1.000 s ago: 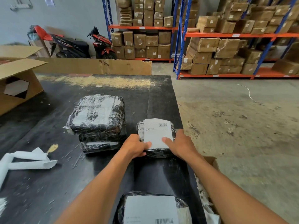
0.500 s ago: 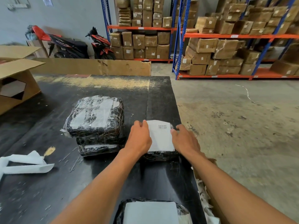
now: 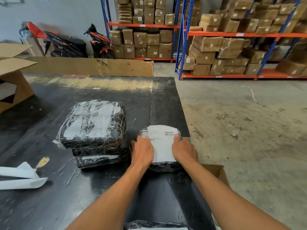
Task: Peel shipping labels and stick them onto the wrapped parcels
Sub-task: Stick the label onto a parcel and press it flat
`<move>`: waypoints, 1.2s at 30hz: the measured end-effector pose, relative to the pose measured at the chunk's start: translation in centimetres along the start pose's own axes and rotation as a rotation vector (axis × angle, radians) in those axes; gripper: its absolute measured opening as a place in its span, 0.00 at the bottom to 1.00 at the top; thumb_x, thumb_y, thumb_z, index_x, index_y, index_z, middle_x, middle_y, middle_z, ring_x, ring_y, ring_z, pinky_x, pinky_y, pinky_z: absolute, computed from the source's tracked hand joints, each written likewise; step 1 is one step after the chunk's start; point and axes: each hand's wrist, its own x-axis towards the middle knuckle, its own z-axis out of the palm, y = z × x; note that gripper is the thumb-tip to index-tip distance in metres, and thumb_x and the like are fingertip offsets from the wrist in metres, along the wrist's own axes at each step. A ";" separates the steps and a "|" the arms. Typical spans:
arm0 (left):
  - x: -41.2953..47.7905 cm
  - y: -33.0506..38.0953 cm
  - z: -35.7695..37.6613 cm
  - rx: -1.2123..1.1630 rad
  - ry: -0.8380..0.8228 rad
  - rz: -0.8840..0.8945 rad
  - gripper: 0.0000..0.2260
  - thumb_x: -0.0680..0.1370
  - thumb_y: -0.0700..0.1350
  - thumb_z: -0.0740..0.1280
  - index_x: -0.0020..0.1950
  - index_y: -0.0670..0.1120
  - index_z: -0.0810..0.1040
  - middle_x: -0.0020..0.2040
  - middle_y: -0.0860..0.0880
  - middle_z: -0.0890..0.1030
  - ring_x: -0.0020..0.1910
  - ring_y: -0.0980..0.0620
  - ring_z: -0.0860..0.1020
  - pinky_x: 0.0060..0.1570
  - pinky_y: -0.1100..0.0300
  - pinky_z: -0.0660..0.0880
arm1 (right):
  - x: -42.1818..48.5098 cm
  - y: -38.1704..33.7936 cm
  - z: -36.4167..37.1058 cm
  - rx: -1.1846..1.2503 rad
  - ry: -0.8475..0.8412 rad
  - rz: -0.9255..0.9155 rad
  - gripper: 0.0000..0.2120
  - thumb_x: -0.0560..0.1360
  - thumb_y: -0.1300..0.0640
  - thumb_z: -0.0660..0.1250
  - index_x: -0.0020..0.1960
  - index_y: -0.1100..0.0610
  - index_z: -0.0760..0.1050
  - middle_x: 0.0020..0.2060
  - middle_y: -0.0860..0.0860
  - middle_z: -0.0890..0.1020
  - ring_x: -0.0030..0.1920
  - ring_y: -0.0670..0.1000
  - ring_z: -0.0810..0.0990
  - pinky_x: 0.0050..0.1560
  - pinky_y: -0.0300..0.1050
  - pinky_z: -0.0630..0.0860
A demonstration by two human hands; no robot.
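Observation:
A small black wrapped parcel [image 3: 163, 166] lies near the right edge of the black table [image 3: 99, 90], with a white shipping label [image 3: 162, 146] on its top. My left hand [image 3: 142, 151] presses flat on the label's left side. My right hand [image 3: 184, 150] presses flat on its right side. The barcode end of the label shows beyond my fingers. To the left stands a stack of black wrapped parcels [image 3: 94, 125], taped in white. Another wrapped parcel [image 3: 149, 225] peeks in at the bottom edge.
Peeled white backing strips [image 3: 21, 178] lie at the table's left front. An open cardboard box [image 3: 13, 80] sits at the far left, a smaller carton [image 3: 217, 171] by my right forearm. Racks of boxes [image 3: 216, 47] and two motorbikes [image 3: 99, 44] stand beyond.
Both hands have slid along the label from its near end toward the far end, then back a little, smoothing it down; the barcode end is uncovered again.

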 end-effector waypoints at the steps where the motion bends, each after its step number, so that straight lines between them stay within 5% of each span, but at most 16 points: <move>1: -0.1 0.3 -0.2 -0.031 0.008 0.019 0.17 0.84 0.48 0.50 0.62 0.39 0.71 0.60 0.37 0.75 0.54 0.41 0.71 0.51 0.54 0.65 | -0.1 0.0 -0.3 0.033 0.013 -0.002 0.32 0.82 0.39 0.43 0.76 0.58 0.62 0.69 0.62 0.71 0.68 0.63 0.70 0.66 0.57 0.68; 12: -3.7 5.4 -4.1 -0.177 0.002 0.264 0.23 0.84 0.52 0.49 0.71 0.35 0.61 0.64 0.38 0.67 0.44 0.56 0.66 0.47 0.56 0.63 | -3.4 -1.5 -7.0 0.340 0.090 -0.135 0.28 0.81 0.38 0.49 0.69 0.57 0.65 0.61 0.60 0.75 0.58 0.62 0.74 0.53 0.53 0.69; 15: -5.4 6.7 -6.2 -0.125 0.053 0.314 0.23 0.85 0.50 0.49 0.70 0.32 0.62 0.65 0.31 0.67 0.49 0.45 0.71 0.44 0.53 0.64 | -5.4 -1.9 -8.7 0.336 0.083 -0.169 0.30 0.80 0.38 0.48 0.71 0.58 0.66 0.64 0.61 0.74 0.61 0.62 0.74 0.57 0.54 0.70; 18: -7.1 7.3 -8.0 -0.104 0.087 0.306 0.24 0.84 0.50 0.50 0.69 0.31 0.63 0.67 0.27 0.66 0.59 0.32 0.72 0.52 0.45 0.71 | -7.8 -2.1 -10.0 0.329 0.069 -0.212 0.30 0.79 0.38 0.48 0.70 0.58 0.68 0.65 0.61 0.74 0.62 0.62 0.74 0.63 0.57 0.71; 25: -13.7 6.2 -11.3 -0.082 0.109 0.283 0.23 0.85 0.51 0.51 0.63 0.31 0.70 0.63 0.32 0.73 0.61 0.35 0.73 0.57 0.47 0.70 | -16.1 -0.3 -11.5 0.323 0.088 -0.224 0.31 0.79 0.37 0.48 0.68 0.57 0.71 0.63 0.59 0.76 0.60 0.61 0.76 0.62 0.57 0.73; 31: -20.9 2.9 -13.5 -0.074 0.098 0.298 0.19 0.85 0.49 0.53 0.50 0.35 0.74 0.53 0.37 0.80 0.46 0.42 0.76 0.44 0.54 0.68 | -23.8 3.4 -10.5 0.324 0.126 -0.159 0.30 0.80 0.37 0.48 0.67 0.58 0.72 0.62 0.59 0.77 0.60 0.61 0.77 0.62 0.57 0.74; 36: -25.6 -0.9 -14.4 -0.098 0.035 0.235 0.21 0.84 0.50 0.55 0.51 0.32 0.76 0.53 0.34 0.80 0.53 0.36 0.78 0.48 0.50 0.72 | -29.1 6.4 -9.5 0.243 0.088 -0.122 0.29 0.82 0.39 0.49 0.68 0.60 0.71 0.63 0.59 0.77 0.61 0.61 0.76 0.62 0.53 0.73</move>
